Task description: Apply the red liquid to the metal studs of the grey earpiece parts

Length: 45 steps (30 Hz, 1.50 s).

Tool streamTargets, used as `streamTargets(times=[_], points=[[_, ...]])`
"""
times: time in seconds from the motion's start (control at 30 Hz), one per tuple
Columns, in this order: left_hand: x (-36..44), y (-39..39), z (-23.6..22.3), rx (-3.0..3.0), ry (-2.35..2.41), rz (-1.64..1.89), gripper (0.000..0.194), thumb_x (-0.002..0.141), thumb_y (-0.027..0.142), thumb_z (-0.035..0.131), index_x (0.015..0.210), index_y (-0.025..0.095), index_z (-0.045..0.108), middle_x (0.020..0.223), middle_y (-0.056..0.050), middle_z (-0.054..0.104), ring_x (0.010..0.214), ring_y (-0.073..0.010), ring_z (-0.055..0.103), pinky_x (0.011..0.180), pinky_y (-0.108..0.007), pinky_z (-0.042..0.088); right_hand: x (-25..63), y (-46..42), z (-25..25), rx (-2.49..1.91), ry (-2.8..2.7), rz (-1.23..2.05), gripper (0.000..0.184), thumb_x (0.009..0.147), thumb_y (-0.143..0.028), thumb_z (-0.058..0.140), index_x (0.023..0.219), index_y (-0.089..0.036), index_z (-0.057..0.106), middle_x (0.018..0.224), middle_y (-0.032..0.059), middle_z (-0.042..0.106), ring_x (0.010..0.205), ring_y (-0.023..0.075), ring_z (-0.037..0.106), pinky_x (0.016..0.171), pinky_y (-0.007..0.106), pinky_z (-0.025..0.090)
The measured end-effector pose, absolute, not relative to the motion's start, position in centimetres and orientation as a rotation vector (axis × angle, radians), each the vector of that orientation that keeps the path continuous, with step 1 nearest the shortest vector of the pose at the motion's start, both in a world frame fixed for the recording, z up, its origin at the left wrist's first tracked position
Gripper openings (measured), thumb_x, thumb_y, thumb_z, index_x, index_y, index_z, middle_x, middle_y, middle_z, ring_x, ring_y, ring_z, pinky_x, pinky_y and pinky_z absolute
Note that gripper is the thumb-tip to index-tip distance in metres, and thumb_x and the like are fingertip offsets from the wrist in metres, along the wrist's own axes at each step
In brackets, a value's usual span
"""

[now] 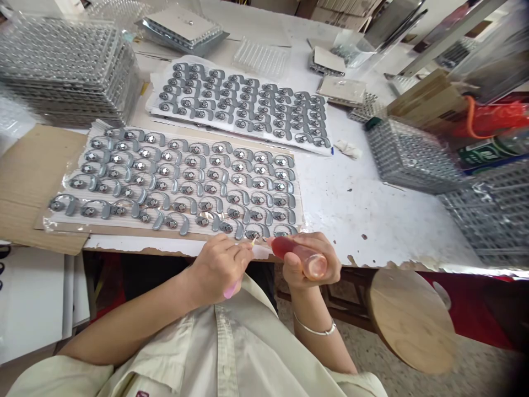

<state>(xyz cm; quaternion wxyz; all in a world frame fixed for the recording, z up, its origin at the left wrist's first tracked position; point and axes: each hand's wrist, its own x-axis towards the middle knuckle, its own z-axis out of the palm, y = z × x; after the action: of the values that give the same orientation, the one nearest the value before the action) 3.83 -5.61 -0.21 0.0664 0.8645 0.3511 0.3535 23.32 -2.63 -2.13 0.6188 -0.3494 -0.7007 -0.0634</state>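
Closely held: red bottle (294, 251) and pink-ended tool (230, 289)

At lower centre of the frame, the left hand (219, 263) has its fingers clamped on the tool; just right, the right hand (329, 251) wraps its fingers round the bottle. Rows of grey hooked pieces (190, 175) fill the frame's centre-left, on pale sheets (111, 223) across the surface (343, 212).

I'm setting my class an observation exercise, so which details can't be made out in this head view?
All in the head view:
Whether the pale tip and pink end form one tool: the left hand covers the middle.
Part of the reddish bottle: the right hand's fingers hide it.
Fine detail on the gray pieces: too small.
The tray stack's full width: cut off by the left edge.
Writing on the green label: blurred.
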Motion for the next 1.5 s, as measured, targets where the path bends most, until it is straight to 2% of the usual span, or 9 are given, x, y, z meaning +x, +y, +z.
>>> streamTargets(times=[0.2, 0.43, 0.77, 1.07, 1.33, 1.5], points=[[3.4, -5.3, -0.2, 2.534, 1.069, 0.967, 0.018, 0.086, 0.009, 0.046, 0.088, 0.017, 0.062, 0.077, -0.006, 0.071, 0.069, -0.0173, 0.067, 0.065, -0.030, 0.048, 23.3, -3.0, -2.0, -0.802, -1.644, -0.172, 0.030, 0.085, -0.037, 0.068, 0.104, -0.017, 0.058, 0.074, 0.0020, 0.062, 0.056, 0.0169, 0.058, 0.047, 0.029, 0.049], [3.2, -5.1, 0.1, 2.516, 1.057, 0.946, 0.016, 0.089, 0.013, 0.046, 0.088, 0.016, 0.062, 0.076, -0.006, 0.071, 0.068, -0.0165, 0.067, 0.064, -0.028, 0.047, 23.2, -3.9, -2.1, -0.833, -1.695, -0.246, 0.032, 0.086, -0.041, 0.066, 0.105, -0.016, 0.059, 0.073, 0.0027, 0.062, 0.060, 0.0180, 0.061, 0.049, 0.031, 0.054], [2.9, -4.6, 0.2, 2.427, 1.055, 0.950, 0.015, 0.091, 0.015, 0.047, 0.086, 0.017, 0.061, 0.072, -0.004, 0.071, 0.064, -0.0149, 0.067, 0.067, -0.028, 0.048, 23.5, -3.8, -2.8, -0.816, -1.620, -0.155, 0.029, 0.087, -0.041, 0.065, 0.101, -0.016, 0.060, 0.072, 0.0016, 0.060, 0.057, 0.0168, 0.059, 0.046, 0.030, 0.053], [2.6, -4.1, 0.3, 2.254, 1.009, 1.049, 0.009, 0.089, 0.016, 0.052, 0.088, 0.017, 0.061, 0.087, -0.004, 0.075, 0.068, -0.0150, 0.070, 0.068, -0.028, 0.047, 23.6, -3.7, -3.4, -0.741, -1.571, -0.111, 0.031, 0.085, -0.037, 0.068, 0.105, -0.013, 0.062, 0.075, 0.0036, 0.063, 0.059, 0.0175, 0.060, 0.048, 0.031, 0.053], [2.1, -3.4, 0.2, 2.150, 1.043, 0.968, 0.009, 0.087, 0.018, 0.056, 0.087, 0.018, 0.065, 0.088, -0.003, 0.076, 0.066, -0.0148, 0.066, 0.068, -0.029, 0.048, 23.5, -3.6, -3.4, -0.744, -1.556, -0.082, 0.030, 0.086, -0.039, 0.067, 0.103, -0.014, 0.062, 0.074, 0.0027, 0.063, 0.059, 0.0168, 0.059, 0.048, 0.030, 0.053], [1.9, -3.1, 0.0, 2.032, 1.043, 0.951, 0.012, 0.083, 0.014, 0.059, 0.089, 0.020, 0.068, 0.090, -0.001, 0.076, 0.074, -0.0146, 0.067, 0.071, -0.026, 0.048, 23.5, -3.7, -3.5, -0.741, -1.550, -0.054, 0.030, 0.085, -0.038, 0.067, 0.104, -0.015, 0.062, 0.074, 0.0024, 0.062, 0.059, 0.0171, 0.059, 0.046, 0.031, 0.053]])
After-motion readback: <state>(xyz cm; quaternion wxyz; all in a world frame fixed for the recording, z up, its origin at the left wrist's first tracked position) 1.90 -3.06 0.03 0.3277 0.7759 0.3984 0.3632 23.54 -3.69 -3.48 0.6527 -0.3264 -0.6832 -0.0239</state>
